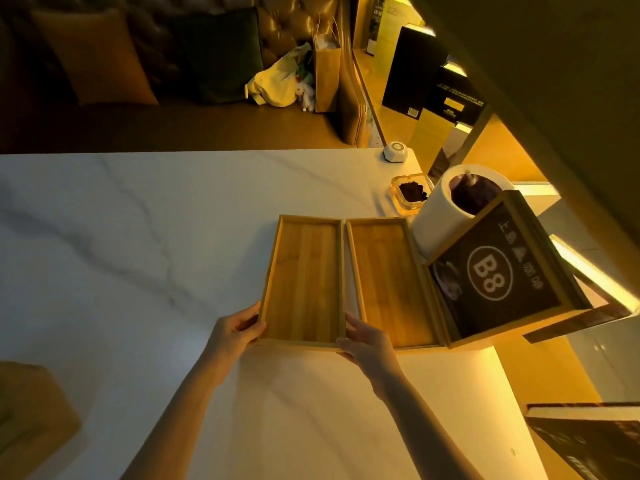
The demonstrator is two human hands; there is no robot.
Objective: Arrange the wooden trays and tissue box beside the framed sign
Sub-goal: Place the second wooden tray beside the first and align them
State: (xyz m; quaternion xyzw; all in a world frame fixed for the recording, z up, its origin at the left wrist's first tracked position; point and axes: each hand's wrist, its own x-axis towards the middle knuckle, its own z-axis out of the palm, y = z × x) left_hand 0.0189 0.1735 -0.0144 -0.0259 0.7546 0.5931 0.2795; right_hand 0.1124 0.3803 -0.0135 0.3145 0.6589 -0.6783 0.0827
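Observation:
Two long wooden trays lie side by side on the white marble table [138, 237]. My left hand [239, 329] grips the near left corner of the left tray [304, 278], and my right hand [367, 344] grips its near right corner. The right tray [388, 282] rests against the framed sign [495, 271], a dark panel marked B8 in a wooden frame that leans to the right. A wooden box [31, 410], possibly the tissue box, shows at the lower left edge.
Behind the sign stand a white cylinder bin [436, 209], a glass ashtray [410, 195] and a small white call button [394, 152]. A sofa with cushions [104, 64] and bags runs beyond the table's far edge. A dark booklet [588, 441] lies at the lower right.

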